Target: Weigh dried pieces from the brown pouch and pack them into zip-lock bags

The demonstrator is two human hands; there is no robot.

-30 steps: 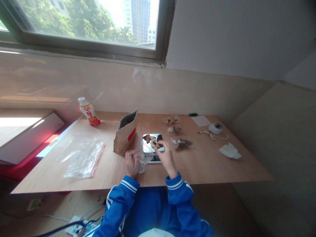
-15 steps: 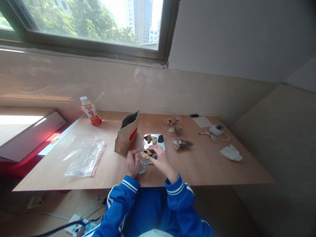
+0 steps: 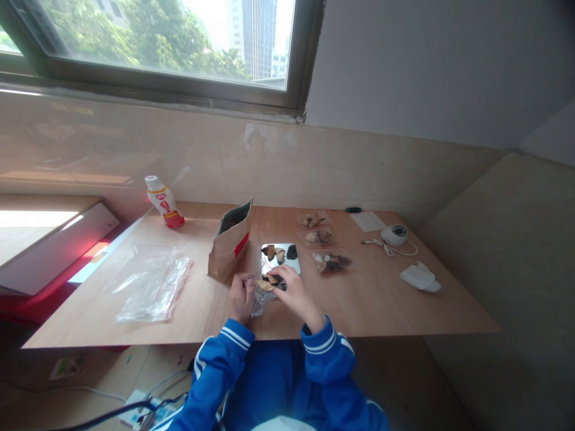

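My left hand (image 3: 241, 296) is closed on a clear plastic bag (image 3: 261, 301), which hangs between my hands near the front of the table. Dried, tan and dark brown slices (image 3: 266, 284) are pinched in my right hand (image 3: 291, 289), at the mouth of the bag; what exactly they are I cannot tell. Just beyond my fingers is a small scale (image 3: 292, 265) with a shiny plate, bearing several more dried pieces (image 3: 280, 254), some tan and some black. To the left of the scale a brown paper pouch (image 3: 227, 251) stands upright with its top open.
Filled clear packets (image 3: 332, 262) lie in a column right of the scale. Empty zip bags (image 3: 155, 287) lie at the left, below a drink bottle (image 3: 165, 202). Farther right are white paper (image 3: 367, 221), a white round camera (image 3: 395, 235) with its cable and a crumpled tissue (image 3: 421, 277).
The slices in my right hand have shifted very slightly at the bag's mouth. Otherwise, both hands and the things on the table stay nearly where they were.
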